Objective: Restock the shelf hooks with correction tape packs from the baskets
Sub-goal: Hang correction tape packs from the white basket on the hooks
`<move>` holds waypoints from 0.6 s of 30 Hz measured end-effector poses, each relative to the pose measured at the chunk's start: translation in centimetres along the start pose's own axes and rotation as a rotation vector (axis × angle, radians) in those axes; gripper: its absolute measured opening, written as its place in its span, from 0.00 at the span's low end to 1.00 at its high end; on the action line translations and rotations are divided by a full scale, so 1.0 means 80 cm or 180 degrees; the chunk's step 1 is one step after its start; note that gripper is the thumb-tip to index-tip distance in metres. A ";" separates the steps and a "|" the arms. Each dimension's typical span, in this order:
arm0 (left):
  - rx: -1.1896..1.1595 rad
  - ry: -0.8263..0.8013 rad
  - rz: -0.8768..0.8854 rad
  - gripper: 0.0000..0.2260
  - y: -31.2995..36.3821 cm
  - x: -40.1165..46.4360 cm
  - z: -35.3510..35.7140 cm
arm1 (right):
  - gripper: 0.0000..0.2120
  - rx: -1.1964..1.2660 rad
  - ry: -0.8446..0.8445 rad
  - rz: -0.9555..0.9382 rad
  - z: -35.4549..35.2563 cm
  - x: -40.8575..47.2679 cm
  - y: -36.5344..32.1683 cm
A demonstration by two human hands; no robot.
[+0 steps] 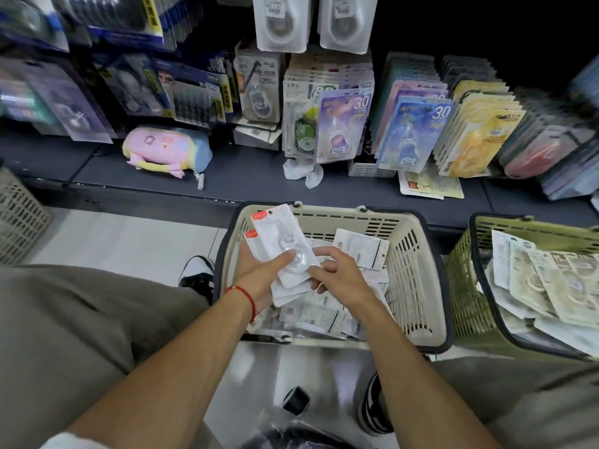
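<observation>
Obs., taken from the beige basket (418, 277) on the pale floor, directly in front of the crouched person's knees. To its right, just beside it, stood a green basket (466, 296) heaped with flat packs (551, 286), printed backs up. Far to its left, at the picture's edge, a third, grey basket (19, 215). Behind the beige basket ran the dark bottom shelf (243, 176); on it lay a pastel pencil case (167, 150) to the left and crumpled white plastic (303, 173) near the middle. Above the shelf, rows of carded packs hung on hooks: purple "30" cards (343, 128), blue ones (415, 131), yellow ones (479, 137), and two clear blister packs (280, 22) higher up. The hooks themselves could not be made out. Nearer than the basket, a small black cap (295, 400) on the floor.

Inside the beige basket: loose correction tape packs (363, 247), mostly face down.

Hands, both over the basket's left half. Left hand (259, 273), red string (248, 298) at the wrist, gripped a small stack of correction tape packs (282, 241), thumb across the top pack's clear blister, red-cornered ends fanned upward toward the shelf. Right hand (337, 273) met the stack's lower right edge, fingers curled and pinching it. Forearms converged from below.
</observation>
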State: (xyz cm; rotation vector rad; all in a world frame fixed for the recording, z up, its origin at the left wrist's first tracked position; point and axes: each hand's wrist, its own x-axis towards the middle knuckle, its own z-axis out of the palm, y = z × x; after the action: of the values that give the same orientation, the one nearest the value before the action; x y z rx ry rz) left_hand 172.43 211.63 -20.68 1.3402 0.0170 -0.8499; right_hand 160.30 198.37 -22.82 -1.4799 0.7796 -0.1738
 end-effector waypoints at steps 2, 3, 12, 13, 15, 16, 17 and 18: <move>0.0250 0.0240 0.0044 0.31 -0.003 0.002 -0.008 | 0.11 -0.0294 0.0064 0.0057 0.001 0.006 0.006; 0.0303 0.0337 0.0046 0.31 -0.004 0.004 -0.013 | 0.10 -0.0568 0.0196 0.0114 -0.001 0.010 0.013; 0.0672 0.0561 0.0104 0.29 -0.003 0.010 -0.034 | 0.19 -0.3051 -0.0904 0.1199 -0.016 0.014 0.091; 0.0694 0.0570 0.0112 0.30 -0.002 0.011 -0.034 | 0.16 -0.2872 -0.0864 0.1186 -0.018 0.016 0.086; 0.0707 0.0576 0.0108 0.32 0.000 0.014 -0.036 | 0.07 -0.2128 -0.0574 0.1319 -0.034 0.016 0.070; 0.0702 0.0572 0.0104 0.33 0.001 0.016 -0.036 | 0.04 -0.1687 -0.0410 0.1403 -0.046 0.014 0.060; 0.0699 0.0562 0.0109 0.33 0.002 0.018 -0.035 | 0.05 -0.1339 -0.0265 0.1416 -0.059 0.011 0.051; 0.0702 0.0544 0.0124 0.33 0.003 0.019 -0.034 | 0.06 -0.1055 -0.0144 0.1390 -0.072 0.009 0.042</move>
State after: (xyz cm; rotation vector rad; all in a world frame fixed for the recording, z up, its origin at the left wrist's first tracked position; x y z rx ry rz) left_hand 174.85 213.15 -21.97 1.6132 0.0313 -0.7174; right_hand 156.42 193.68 -25.63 -1.5740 1.1120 0.3322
